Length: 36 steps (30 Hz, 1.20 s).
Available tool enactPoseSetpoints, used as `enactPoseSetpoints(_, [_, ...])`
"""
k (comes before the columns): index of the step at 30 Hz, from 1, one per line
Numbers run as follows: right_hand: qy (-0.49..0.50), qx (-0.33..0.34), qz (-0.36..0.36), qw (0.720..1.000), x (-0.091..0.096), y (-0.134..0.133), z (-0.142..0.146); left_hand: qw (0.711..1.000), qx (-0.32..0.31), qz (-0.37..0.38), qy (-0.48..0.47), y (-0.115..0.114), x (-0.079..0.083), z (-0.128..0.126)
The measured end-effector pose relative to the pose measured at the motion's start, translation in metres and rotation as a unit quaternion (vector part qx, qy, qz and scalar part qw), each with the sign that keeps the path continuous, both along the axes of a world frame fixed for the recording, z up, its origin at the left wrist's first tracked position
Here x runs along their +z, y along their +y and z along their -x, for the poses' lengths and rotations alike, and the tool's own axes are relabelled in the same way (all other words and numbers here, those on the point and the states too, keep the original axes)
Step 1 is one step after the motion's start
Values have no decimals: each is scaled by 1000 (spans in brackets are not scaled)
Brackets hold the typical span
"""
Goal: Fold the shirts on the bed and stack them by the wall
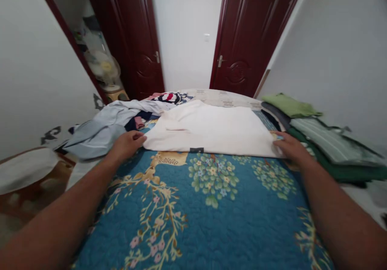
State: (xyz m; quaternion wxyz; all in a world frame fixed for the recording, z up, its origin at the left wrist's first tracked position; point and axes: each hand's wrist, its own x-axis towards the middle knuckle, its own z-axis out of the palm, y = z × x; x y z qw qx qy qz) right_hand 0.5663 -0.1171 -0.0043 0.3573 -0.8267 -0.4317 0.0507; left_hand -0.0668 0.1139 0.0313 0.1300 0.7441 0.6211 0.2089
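A cream-white garment (pixel 217 128), perhaps a shirt, lies folded into a wide flat shape across a blue floral quilted cover (pixel 242 221). A small dark label (pixel 196 150) shows at the middle of its near edge. My left hand (pixel 128 144) pinches the left end of that edge between thumb and fingers. At the opposite end, my right hand (pixel 292 147) grips the right corner, its fingertips partly hidden by the cloth. The fabric looks fairly flat between both hands, with a crease on its left part.
Loose clothes (pixel 105 124) lie heaped at the left, and a patterned bundle (pixel 171 97) sits at the back. Folded clothes (pixel 329 137) are stacked at the right, a green one (pixel 290 105) on top. A round stool (pixel 27 169) stands at left, and a fan (pixel 104 68) beyond the doorway.
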Motion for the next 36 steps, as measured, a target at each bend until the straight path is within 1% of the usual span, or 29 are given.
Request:
enactPoseSetpoints(2, [-20, -11, -19, 1000, 0, -6, 14, 1000, 10, -10, -24, -3, 0, -6])
enactPoseSetpoints(4, [-74, -38, -67, 994, -5, -8, 23, 997, 29, -30, -62, -4, -1, -12])
enactPoseSetpoints(6, [-103, -55, -115, 986, -12, -7, 25, 991, 54, -57, -104, -3, -2, -17])
enactPoseSetpoints(8, [-99, -66, -142, 983, -18, -4, 24, 985, 77, -79, -133, -1, -5, -20])
enactPoseSetpoints(10, [-86, -77, -138, 984, -21, -2, 19, 982, 85, -91, -140, 2, -8, -20])
enactPoseSetpoints(14, [-85, -93, -84, 988, -20, -8, 13, 986, 76, -90, -116, 0, -8, -9])
enactPoseSetpoints(17, [-93, -92, -34, 991, -15, -24, 16, 991, 61, -82, -92, -14, -3, 6])
enactPoseSetpoints(20, [-102, -84, 8, 991, -8, -54, 25, 993, 40, -80, -74, -35, -1, 25])
enactPoseSetpoints(23, [-83, -79, 53, 992, -3, -91, 37, 994, 32, -77, -64, -58, -6, 43])
enactPoseSetpoints(26, [-54, -77, 89, 992, -3, -123, 47, 998, 20, -45, -34, -78, -12, 55])
enactPoseSetpoints(28, [-57, -75, 112, 989, -6, -135, 50, 1000, -2, -11, -2, -85, -12, 58])
enactPoseSetpoints(30, [-78, -74, 135, 985, -12, -140, 50, 999, -22, 14, 36, -88, -7, 57])
enactPoseSetpoints(33, [-128, -60, 161, 977, -18, -138, 44, 994, -18, 46, 94, -83, 6, 49])
enactPoseSetpoints(34, [-146, -64, 179, 971, -17, -137, 41, 993, -12, 51, 110, -80, 10, 45])
enactPoseSetpoints(36, [-179, -95, 224, 953, -12, -135, 38, 990, -4, 51, 131, -73, 18, 34])
